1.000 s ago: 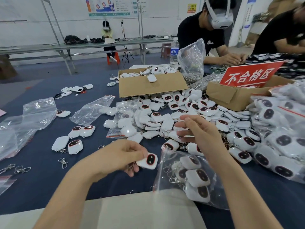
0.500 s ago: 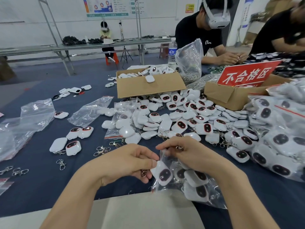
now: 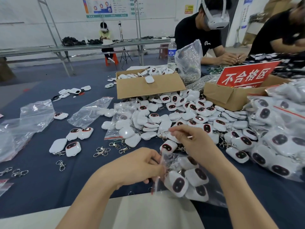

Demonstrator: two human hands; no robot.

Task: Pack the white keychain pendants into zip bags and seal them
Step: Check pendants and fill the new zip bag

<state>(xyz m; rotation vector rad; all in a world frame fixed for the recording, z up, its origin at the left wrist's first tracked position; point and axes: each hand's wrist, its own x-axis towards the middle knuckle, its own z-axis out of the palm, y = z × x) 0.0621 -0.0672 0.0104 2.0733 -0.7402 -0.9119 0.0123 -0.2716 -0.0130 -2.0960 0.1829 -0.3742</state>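
Observation:
A clear zip bag (image 3: 208, 192) with a red seal strip lies in front of me on the dark blue table, holding several white keychain pendants with dark oval faces. My left hand (image 3: 140, 164) pinches the bag's open mouth at its left edge. My right hand (image 3: 189, 139) is above the bag at the near edge of the loose pendant pile (image 3: 189, 113), fingers closed around a white pendant with its metal clasp hanging. Another pendant (image 3: 168, 146) lies just beyond the bag's mouth between my hands.
Filled bags (image 3: 280, 138) are stacked at the right. Two cardboard boxes (image 3: 148, 86) (image 3: 231, 95) stand behind the pile, one with a red sign. Empty bags (image 3: 24, 123), loose clasps (image 3: 102, 151) and single pendants lie to the left. Two people work across the table.
My left hand pushed its pendant into the bag and now holds the bag's mouth. My right hand left the bag, moved up to the pile and closed on another pendant.

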